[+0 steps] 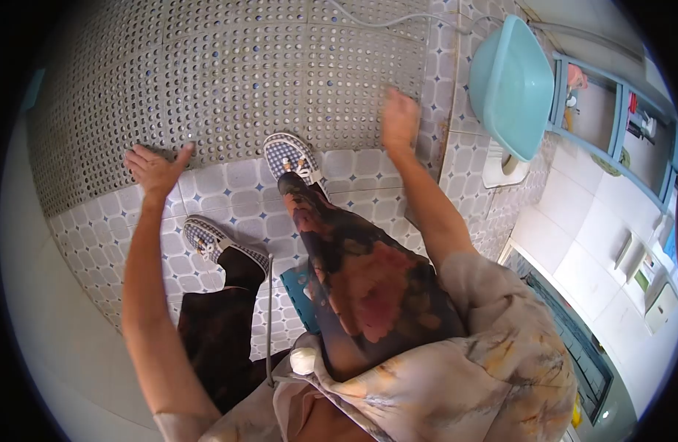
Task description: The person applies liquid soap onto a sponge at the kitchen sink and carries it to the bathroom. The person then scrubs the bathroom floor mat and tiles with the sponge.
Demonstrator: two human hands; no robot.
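A grey mat full of round holes covers the far part of the tiled floor. My left hand is over the mat's near edge, thumb spread away from the fingers, holding nothing. Farther right, my right hand is near the mat's right end, smeared by motion. Its fingers look bent, but I cannot make out whether they hold anything. Whether either hand touches the mat is unclear. Between my arms are my two checkered shoes, one at the mat's edge and the other on the tiles.
A light-blue basin stands at the right on a raised tiled step, beside a white fixture with an opening. Behind it is a blue shelf rack with small items. A pale hose crosses the mat's far side.
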